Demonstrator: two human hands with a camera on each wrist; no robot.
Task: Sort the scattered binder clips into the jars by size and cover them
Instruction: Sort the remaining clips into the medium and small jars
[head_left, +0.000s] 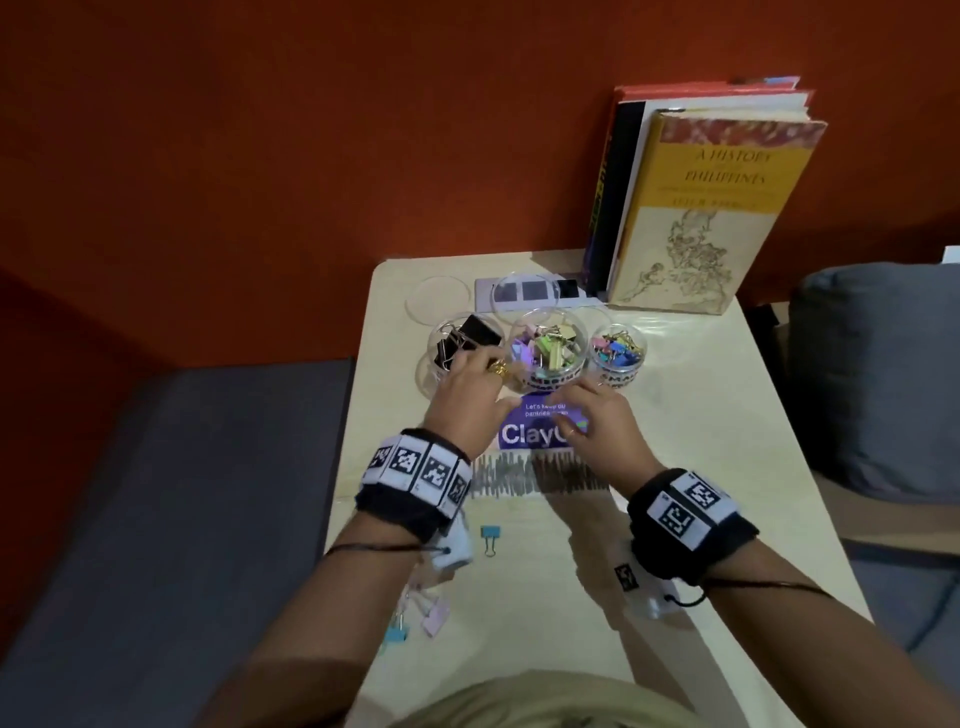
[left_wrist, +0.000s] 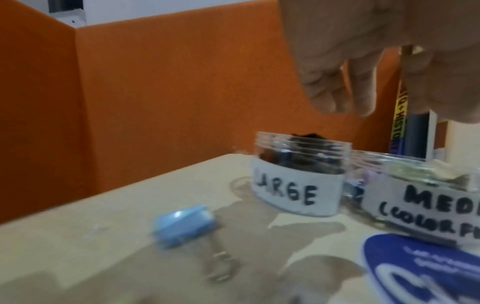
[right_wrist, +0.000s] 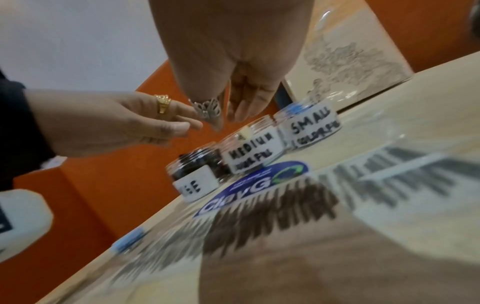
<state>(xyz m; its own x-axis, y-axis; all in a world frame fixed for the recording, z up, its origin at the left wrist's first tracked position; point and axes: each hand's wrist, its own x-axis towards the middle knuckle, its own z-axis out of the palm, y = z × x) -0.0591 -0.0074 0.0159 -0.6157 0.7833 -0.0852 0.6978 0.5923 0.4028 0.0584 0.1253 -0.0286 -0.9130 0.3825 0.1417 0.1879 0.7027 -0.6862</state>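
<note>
Three clear jars stand in a row toward the far edge of the table (head_left: 675, 467), all uncovered: the jar labelled LARGE (left_wrist: 298, 185) at the left holds black binder clips, the MEDIUM jar (head_left: 548, 353) in the middle holds pastel clips, and the SMALL jar (head_left: 618, 353) at the right holds small coloured ones. Two clear lids (head_left: 439, 301) lie behind the jars, near the far left corner. The left hand (head_left: 470, 392) hovers over the LARGE jar with fingers loosely spread, holding nothing. The right hand (head_left: 597, 421) hangs just in front of the MEDIUM jar above a blue ClayGo sticker (head_left: 524, 434), fingers straight and close together. A blue binder clip (head_left: 490, 538) lies loose nearer the front edge, and pink and blue clips (head_left: 423, 618) lie by the left edge. Books (head_left: 717, 208) stand at the far right corner.
</note>
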